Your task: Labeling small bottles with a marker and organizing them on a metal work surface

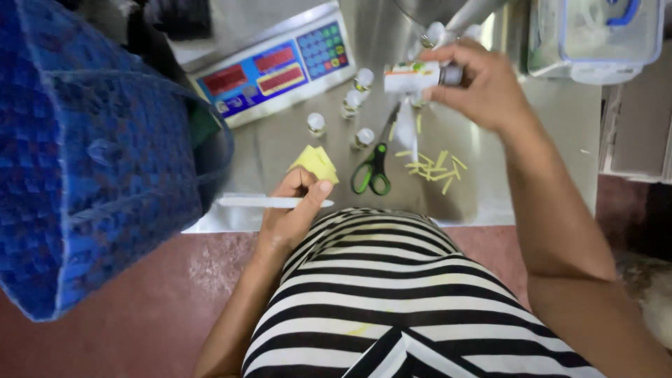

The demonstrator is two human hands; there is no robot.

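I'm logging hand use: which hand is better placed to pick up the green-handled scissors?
Left hand: it rests beside the scissors, pinching only a yellow strip. Right hand is raised, holding a small bottle.

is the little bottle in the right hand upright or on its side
On its side: the labelled small bottle lies horizontal in the right hand, cap end toward the palm.

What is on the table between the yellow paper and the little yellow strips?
In the head view, green-handled scissors lie on the metal table, between the folded yellow paper by the left hand and the scattered yellow strips.
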